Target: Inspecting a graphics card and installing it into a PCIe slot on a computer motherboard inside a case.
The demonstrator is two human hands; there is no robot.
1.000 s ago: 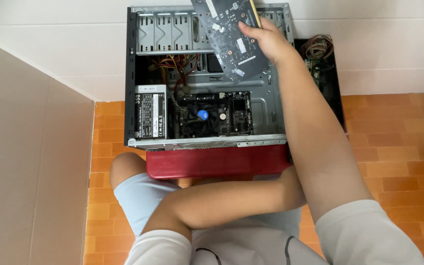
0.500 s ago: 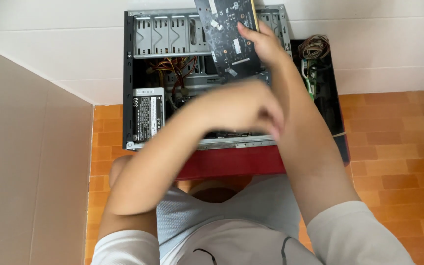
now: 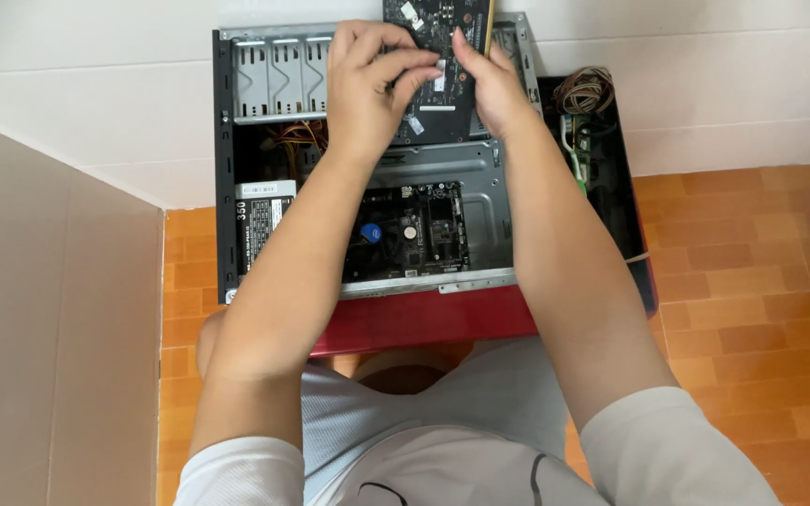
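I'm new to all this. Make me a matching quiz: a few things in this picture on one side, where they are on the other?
Things:
1. expansion card
2. coil of wires
3. power supply
4. red stool

Places:
A. under the open computer case
B. held in both hands
C. right of the case, outside it
D. inside the case, at its left

Pairs: 1-B, 2-C, 3-D, 4-A

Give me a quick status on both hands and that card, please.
Left hand and right hand both grip the expansion card, held above the open computer case. Cable bundle lies off right, clear.
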